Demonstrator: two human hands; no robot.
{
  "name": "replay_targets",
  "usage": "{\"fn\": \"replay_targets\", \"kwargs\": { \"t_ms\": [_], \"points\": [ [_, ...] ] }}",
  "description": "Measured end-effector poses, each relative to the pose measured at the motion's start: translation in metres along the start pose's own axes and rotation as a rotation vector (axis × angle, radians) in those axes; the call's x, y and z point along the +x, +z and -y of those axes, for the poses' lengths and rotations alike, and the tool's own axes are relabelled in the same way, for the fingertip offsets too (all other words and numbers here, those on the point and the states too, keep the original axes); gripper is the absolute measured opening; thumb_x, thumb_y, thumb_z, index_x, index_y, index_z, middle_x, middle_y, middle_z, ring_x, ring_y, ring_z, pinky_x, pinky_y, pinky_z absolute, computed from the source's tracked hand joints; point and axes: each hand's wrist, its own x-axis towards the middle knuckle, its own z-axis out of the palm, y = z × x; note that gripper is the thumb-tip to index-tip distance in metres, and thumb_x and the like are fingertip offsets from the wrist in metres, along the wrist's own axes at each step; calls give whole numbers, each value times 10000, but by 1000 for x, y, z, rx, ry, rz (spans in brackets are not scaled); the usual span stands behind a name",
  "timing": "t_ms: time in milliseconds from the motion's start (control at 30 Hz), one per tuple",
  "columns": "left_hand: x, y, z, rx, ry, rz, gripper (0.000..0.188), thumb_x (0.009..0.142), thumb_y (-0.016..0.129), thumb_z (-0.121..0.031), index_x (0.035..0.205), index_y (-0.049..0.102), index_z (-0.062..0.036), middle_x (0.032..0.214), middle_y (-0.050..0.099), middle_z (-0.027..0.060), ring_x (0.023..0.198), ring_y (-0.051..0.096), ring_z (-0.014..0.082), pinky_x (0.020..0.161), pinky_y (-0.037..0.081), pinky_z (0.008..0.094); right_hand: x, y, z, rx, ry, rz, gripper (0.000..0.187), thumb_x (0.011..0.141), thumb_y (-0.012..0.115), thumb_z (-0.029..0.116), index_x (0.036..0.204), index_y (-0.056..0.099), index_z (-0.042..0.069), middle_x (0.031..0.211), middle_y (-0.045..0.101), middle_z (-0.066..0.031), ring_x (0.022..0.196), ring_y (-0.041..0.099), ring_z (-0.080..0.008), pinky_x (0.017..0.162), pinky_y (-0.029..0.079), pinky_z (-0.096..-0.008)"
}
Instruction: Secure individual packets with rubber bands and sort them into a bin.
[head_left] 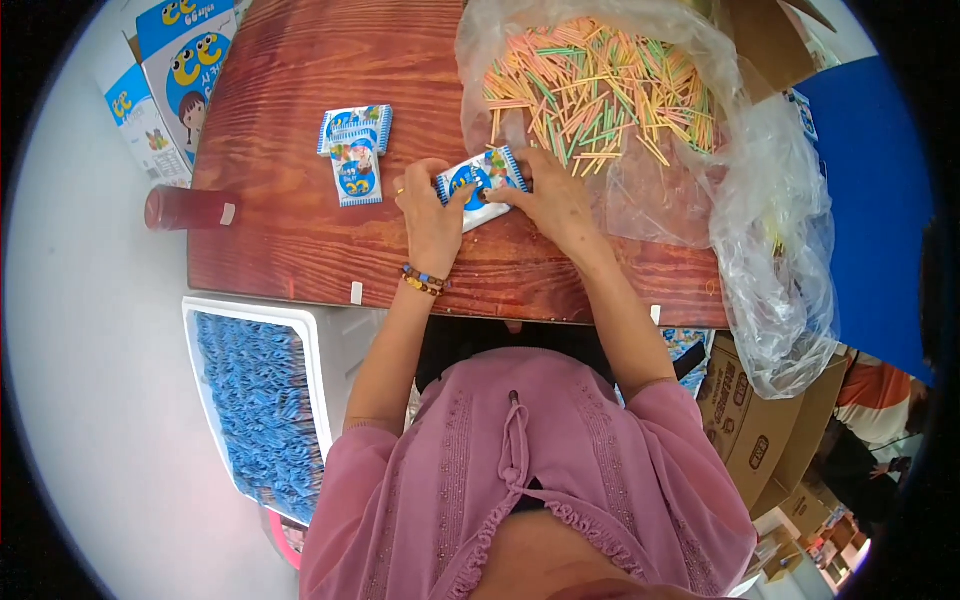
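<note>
A small blue-and-white sachet lies between my two hands over the wooden table. My left hand grips its left end, thumb on top. From the other side my right hand pinches the sachet, its thumb also pressing the printed face. Beaded bracelets circle my left wrist. To the left, more sachets of the same look rest on the table, partly overlapping. Beyond my right hand, a heap of thin pastel sticks in pink, yellow and green lies on a clear plastic bag.
A white bin full of blue sachets stands at the lower left, below the table edge. On the table's left edge is a reddish cylindrical container. Printed boxes stand at the far left; cardboard cartons sit at the lower right.
</note>
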Motion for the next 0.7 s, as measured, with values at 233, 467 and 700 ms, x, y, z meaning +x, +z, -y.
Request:
{"fn": "replay_targets", "kwargs": {
  "t_ms": [233, 467, 700],
  "points": [
    [1, 1, 3, 223, 65, -64, 273, 743, 758, -219, 873, 607, -33, 743, 553, 121, 728, 513, 281, 697, 357, 408, -2, -8, 3, -41, 48, 71, 633, 744, 703, 479, 1185, 555, 50, 1105, 595, -149, 1013, 592, -311, 834, 467, -404],
    [2, -9, 3, 404, 172, -102, 262, 752, 747, -277, 896, 668, -73, 765, 545, 74, 767, 523, 248, 704, 349, 378, -7, -3, 0, -43, 45, 55, 607, 735, 713, 462, 1156, 570, 50, 1079, 600, -147, 969, 606, -324, 811, 474, -413],
    [19, 4, 16, -111, 39, -107, 194, 733, 751, -133, 868, 655, -31, 817, 591, 77, 785, 531, 220, 706, 408, 342, 4, -3, -1, -37, 47, 40, 594, 735, 722, 450, 1151, 581, 51, 1048, 621, -140, 925, 625, -299, 785, 485, -409]
  ]
}}
